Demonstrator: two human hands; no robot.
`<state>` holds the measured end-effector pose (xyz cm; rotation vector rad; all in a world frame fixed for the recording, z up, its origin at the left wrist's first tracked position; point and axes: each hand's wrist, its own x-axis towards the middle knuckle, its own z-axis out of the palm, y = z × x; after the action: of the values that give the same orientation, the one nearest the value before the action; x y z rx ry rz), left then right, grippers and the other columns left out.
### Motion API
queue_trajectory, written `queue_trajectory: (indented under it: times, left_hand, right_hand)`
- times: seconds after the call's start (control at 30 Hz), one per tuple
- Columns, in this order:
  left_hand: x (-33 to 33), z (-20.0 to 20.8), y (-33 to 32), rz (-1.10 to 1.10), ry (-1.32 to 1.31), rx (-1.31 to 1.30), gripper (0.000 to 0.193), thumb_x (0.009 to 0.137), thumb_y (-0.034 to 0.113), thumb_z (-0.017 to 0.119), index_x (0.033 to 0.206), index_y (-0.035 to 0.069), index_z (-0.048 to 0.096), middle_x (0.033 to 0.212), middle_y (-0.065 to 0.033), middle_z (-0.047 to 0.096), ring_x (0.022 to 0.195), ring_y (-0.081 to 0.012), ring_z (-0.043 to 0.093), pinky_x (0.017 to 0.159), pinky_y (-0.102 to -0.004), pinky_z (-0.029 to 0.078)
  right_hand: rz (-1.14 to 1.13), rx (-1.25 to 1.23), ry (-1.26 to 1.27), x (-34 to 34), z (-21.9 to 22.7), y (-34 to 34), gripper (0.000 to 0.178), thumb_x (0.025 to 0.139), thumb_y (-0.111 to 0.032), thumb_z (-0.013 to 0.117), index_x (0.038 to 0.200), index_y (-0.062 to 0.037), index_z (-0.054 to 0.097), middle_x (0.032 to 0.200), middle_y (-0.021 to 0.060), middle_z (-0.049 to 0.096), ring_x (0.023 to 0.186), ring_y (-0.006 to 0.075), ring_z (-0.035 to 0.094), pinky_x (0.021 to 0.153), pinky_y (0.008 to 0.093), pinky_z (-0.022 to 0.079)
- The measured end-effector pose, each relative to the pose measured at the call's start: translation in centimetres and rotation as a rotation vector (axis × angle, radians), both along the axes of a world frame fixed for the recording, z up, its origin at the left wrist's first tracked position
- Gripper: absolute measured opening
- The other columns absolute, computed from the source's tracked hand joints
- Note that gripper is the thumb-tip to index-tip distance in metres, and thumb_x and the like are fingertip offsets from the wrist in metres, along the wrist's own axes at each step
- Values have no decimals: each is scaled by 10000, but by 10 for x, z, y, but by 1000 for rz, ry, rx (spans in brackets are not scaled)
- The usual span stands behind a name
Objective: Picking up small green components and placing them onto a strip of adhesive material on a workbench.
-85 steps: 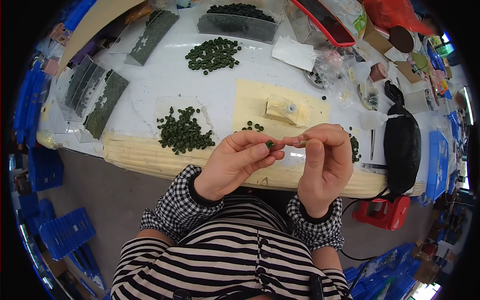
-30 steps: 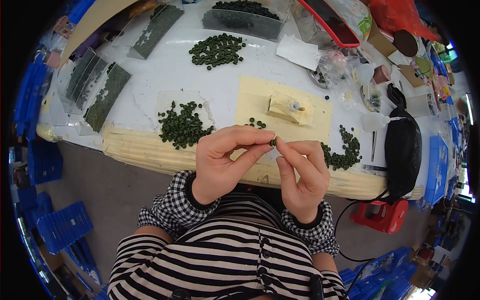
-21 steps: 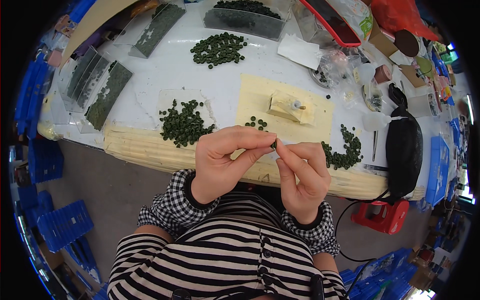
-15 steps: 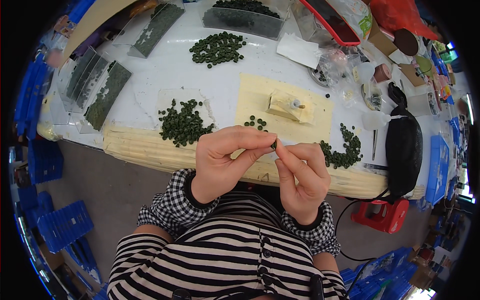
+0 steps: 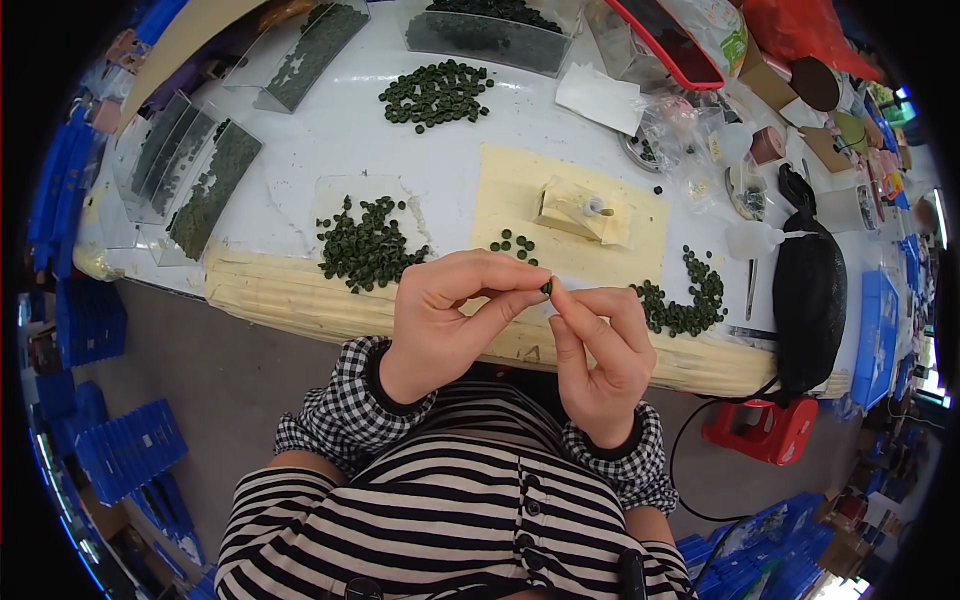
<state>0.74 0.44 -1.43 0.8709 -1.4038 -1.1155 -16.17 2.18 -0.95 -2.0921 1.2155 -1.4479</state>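
Observation:
Between my fingertips, over the table's near edge, is a small dark green round piece (image 5: 547, 287). My left hand (image 5: 455, 315) pinches it between thumb and forefinger. From the other side my right hand (image 5: 605, 350) presses its closed fingertips against the same piece, partly hiding it. Just beyond my fingers, several like green pieces (image 5: 513, 243) lie on a yellowish sheet (image 5: 500, 190). A loose heap of green pieces (image 5: 365, 245) lies to the left, and a smaller heap (image 5: 690, 305) lies to the right of my right hand.
On the sheet stands a tape-wrapped block (image 5: 583, 215) with a small nozzle. Another green pile (image 5: 435, 97) lies farther back, near clear bins (image 5: 485, 45). At the right are a black pouch (image 5: 808, 300), tweezers (image 5: 751, 288), a white squeeze bottle (image 5: 752, 240) and a red-cased phone (image 5: 665, 40).
Both hands have shifted very slightly left, still pinching the small green piece together. The heaps and tools stay where they were.

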Motion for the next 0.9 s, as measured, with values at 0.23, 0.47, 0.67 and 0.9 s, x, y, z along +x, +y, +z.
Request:
queue_trajectory:
  times: [0.23,0.47,0.67,0.9]
  left_hand:
    - [-1,1,3,-58,164,161,178,845,-62,667,1016,-29,703,981,-115,691,893,-145,664,803,-251,549]
    - [0,4,4,-65,132,142,180,843,-68,666,1016,-29,702,981,-114,689,903,-149,663,805,-254,549]
    - [1,4,4,-82,135,149,178,847,-75,657,1012,-28,705,970,-116,691,899,-152,666,800,-252,547]
    - [1,4,3,-89,144,162,171,850,-74,656,1007,-26,706,963,-114,693,886,-148,666,784,-244,550]
  right_hand:
    - [2,44,-62,-1,1,1,347,726,66,720,1063,-19,723,846,73,642,746,213,566,647,295,449]
    - [21,-10,-28,-2,1,1,357,721,65,722,1068,-22,721,842,70,640,736,212,566,643,300,451]
    - [34,-39,-16,-2,1,0,364,721,62,724,1075,-22,718,835,68,640,723,215,572,635,303,452]
    - [31,-32,-23,-1,2,0,366,725,60,724,1081,-23,717,837,64,643,715,213,571,630,297,449]
